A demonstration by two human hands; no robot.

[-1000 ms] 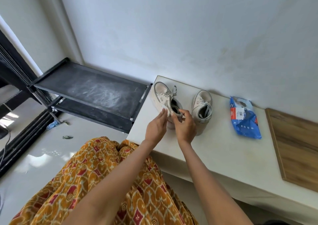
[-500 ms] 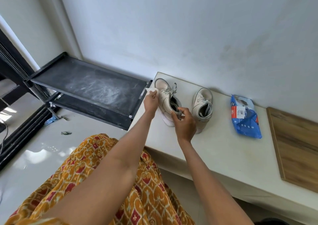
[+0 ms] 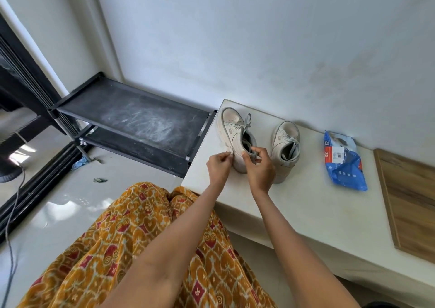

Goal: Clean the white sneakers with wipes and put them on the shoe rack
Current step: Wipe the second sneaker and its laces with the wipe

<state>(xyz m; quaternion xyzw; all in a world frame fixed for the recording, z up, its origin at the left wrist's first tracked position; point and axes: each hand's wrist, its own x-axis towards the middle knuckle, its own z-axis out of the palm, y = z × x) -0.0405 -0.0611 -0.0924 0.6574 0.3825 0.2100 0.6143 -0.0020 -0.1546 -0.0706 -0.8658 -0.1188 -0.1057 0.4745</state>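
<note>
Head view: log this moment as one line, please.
step: wiping | left hand: wipe on left sneaker | right hand: grips its heel | right sneaker: on ledge | rack: no shoes

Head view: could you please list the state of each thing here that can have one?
Left sneaker: tipped on its side on the white ledge, being wiped.
Right sneaker: upright, untouched, laces tied.
Wipe: pinched in the left hand against the sneaker's heel side.
Right hand: grips the left sneaker's collar.
Wipes pack: lying flat on the ledge.
Shoe rack: dusty, holds no shoes.
</note>
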